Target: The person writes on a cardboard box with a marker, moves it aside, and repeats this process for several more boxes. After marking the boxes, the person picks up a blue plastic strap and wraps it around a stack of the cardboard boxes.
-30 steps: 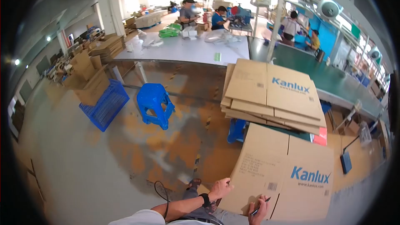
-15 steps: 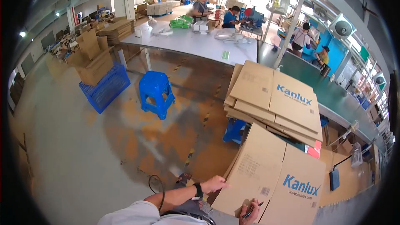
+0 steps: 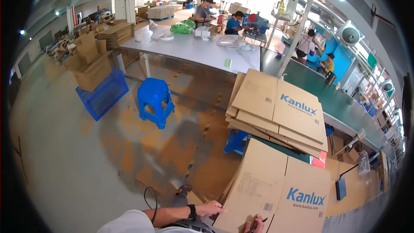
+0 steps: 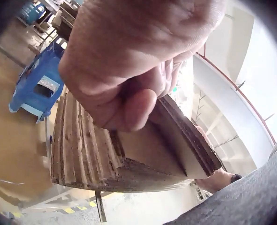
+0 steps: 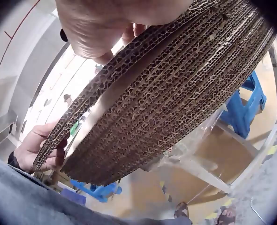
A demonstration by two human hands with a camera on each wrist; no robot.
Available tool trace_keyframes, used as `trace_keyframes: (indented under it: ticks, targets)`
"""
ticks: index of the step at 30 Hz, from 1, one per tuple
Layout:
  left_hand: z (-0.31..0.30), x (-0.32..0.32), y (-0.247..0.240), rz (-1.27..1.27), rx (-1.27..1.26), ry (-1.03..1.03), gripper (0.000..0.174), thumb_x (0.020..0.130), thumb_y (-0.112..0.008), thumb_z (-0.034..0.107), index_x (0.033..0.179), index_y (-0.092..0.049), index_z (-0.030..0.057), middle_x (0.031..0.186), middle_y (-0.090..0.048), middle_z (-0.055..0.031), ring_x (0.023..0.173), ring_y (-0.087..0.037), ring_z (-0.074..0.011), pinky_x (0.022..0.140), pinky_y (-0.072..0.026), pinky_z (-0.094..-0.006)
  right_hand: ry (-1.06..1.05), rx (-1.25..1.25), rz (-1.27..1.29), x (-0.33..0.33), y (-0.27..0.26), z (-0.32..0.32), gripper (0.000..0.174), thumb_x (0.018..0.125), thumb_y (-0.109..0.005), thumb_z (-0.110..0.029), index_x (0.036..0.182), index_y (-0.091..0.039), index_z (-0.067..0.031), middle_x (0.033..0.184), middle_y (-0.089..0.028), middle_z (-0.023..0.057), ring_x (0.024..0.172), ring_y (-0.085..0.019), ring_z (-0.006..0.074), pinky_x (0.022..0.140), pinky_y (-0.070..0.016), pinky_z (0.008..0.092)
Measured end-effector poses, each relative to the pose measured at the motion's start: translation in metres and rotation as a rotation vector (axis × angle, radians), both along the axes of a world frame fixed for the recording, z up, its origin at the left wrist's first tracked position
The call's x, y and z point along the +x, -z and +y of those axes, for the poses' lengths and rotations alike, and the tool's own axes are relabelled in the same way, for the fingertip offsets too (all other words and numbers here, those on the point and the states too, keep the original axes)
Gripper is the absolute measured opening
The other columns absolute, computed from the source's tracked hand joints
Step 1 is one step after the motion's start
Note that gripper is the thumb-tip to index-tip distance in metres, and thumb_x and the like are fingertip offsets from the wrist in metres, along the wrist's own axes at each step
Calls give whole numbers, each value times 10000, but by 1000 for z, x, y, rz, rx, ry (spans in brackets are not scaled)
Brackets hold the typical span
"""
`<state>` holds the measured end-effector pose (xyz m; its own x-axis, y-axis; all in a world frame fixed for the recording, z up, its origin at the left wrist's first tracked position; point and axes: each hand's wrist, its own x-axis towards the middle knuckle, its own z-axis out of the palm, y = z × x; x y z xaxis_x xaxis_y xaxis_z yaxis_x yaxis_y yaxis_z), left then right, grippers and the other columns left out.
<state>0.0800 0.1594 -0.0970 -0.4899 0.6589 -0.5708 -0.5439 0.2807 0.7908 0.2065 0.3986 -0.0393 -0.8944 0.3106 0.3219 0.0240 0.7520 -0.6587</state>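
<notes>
Left grip (image 3: 210, 208): thumb and fingers pinch the near-left edge of the top flat carton, raising it from the layers below.
Right grip (image 3: 254, 224): curled around a dark pen (image 3: 264, 220), over the carton's near edge.
Top carton (image 3: 254, 177): folded flat on the near stack (image 5: 176, 98) in front of the person, its blue "Kanlux" print facing up.
Slip risk: the pinch takes in only an edge, so a loose hold could drop the board back or bend its corner.
Pen risk: with the pen in those fingers, a shift of the board could leave a stray mark.
Stack risk: dragging the top piece may pull lower layers askew; the far stack (image 3: 258, 92) already lies unevenly.
Flat cartons: unformed, so they appear to contain nothing.
Blue crate (image 3: 105, 99): an open cardboard box (image 3: 92, 75) stands in or on it; its inside is hidden.
White boxes (image 3: 202, 32): on the far desk (image 3: 151, 48), contents not visible.
</notes>
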Motion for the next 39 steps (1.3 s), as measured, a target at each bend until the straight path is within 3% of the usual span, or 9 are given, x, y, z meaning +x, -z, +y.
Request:
trace_keyframes:
  ticks: [3,4,13,16,19,26,31,33,39]
  targets:
    - [2,-17,-4,-9,-9,-22,443,881,-674,503,770,-597,81,590,-403,45,498,-382,-82,442,-290,-274,-63,-207,177,-10,49,15,251,929,-633,-10,1156,-525,-12,1261,-559,195,1191,-563,297,1014,-469,402]
    - [0,-19,-6,-17,-5,10,473,879,-666,533,765,-599,79,592,-397,48,500,-384,-79,443,-285,-282,-51,-15,112,-7,50,19,306,922,-636,-2,1198,-507,-18,1287,-545,193,1222,-545,296,1037,-453,396]
    - [3,-21,-21,-6,-70,4,483,927,-632,512,899,-639,30,540,-425,34,412,-369,-67,370,-279,-277,-86,-19,-31,7,32,21,419,872,-711,-37,1231,-496,-22,1379,-496,194,1305,-484,300,1062,-433,391]
    - [0,-24,-38,-30,-14,8,452,942,-629,482,925,-666,32,580,-467,42,456,-389,-54,406,-296,-259,-35,-694,-170,5,-29,0,508,796,-788,-54,1217,-504,-37,1424,-474,192,1321,-469,321,1084,-409,418]
    - [12,-25,-16,-61,130,-162,366,941,-647,439,833,-674,90,583,-422,83,473,-335,-35,435,-244,-239,-311,115,-150,25,-50,14,590,708,-850,-73,1194,-515,-60,1440,-474,198,1329,-456,356,1105,-377,457]
    - [1,-39,-93,-243,324,-232,274,954,-646,344,984,-711,79,715,-611,70,499,-390,-20,466,-329,-199,-190,406,-51,35,-68,54,514,719,-801,-41,1171,-562,-100,1363,-557,187,1316,-454,408,1106,-363,524]
    - [11,-37,-72,-127,235,-333,248,943,-653,333,937,-696,89,709,-603,63,525,-456,-34,479,-369,-209,-128,300,11,27,-53,59,346,842,-566,61,1152,-601,-87,1344,-566,215,1307,-465,405,1114,-344,527]
    - [7,-30,-92,-62,189,-336,239,947,-639,320,890,-682,92,717,-607,54,576,-526,-54,506,-406,-224,-120,478,100,14,-39,62,220,851,-648,-84,1059,-590,-40,1207,-619,202,1193,-527,418,1061,-362,555]
    - [2,-21,-73,-181,253,-286,353,1006,-543,386,1052,-659,56,880,-679,0,696,-633,-75,577,-511,-256,-39,385,-68,32,-58,33,208,860,-561,22,1051,-589,-56,1349,-572,159,1285,-491,364,1113,-311,560]
